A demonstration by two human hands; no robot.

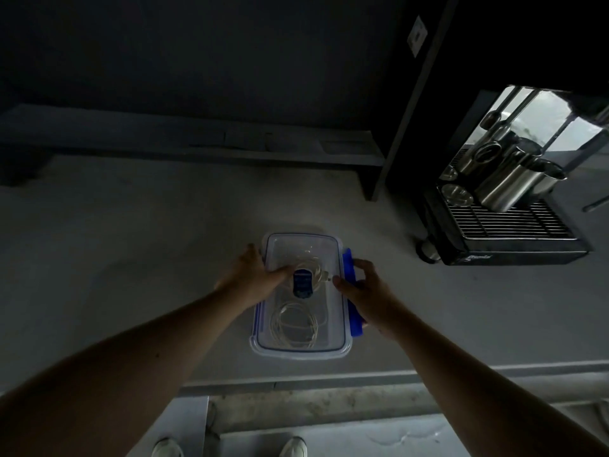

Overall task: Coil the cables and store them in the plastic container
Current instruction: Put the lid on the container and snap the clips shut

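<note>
Head view, near to far. At six o'clock, my two shoes [166, 447] stand on the floor below the edge of the surface [131, 245].

At centre lies the plastic container [301, 352], its clear lid seated on top and its long axis running from six to twelve o'clock. Through the lid a coiled white cable [294, 325] shows in the near half; a second coil [314, 268] with a blue-labelled adapter [303, 282] lies in the middle, toward twelve o'clock of the first.

My left hand [247, 275] rests on the container's nine-o'clock rim, its fingers [253, 250] curled over the edge and the thumb pressing flat on the lid — holding, not pinching. My right hand [359, 291] sits at the three-o'clock side on the blue latch [348, 262], which stands out from the rim, seemingly not yet snapped down; the fingers are bent loosely around it, the thumb toward the lid.

Step in hand, as I judge it: the cables are stored and the closing is under way. The next move calls for steadying the lid with the left while the right folds the latch down until it catches — then the remaining sides.

At two o'clock, well apart, a coffee machine [514, 239] carries steel jugs [514, 183].
</note>
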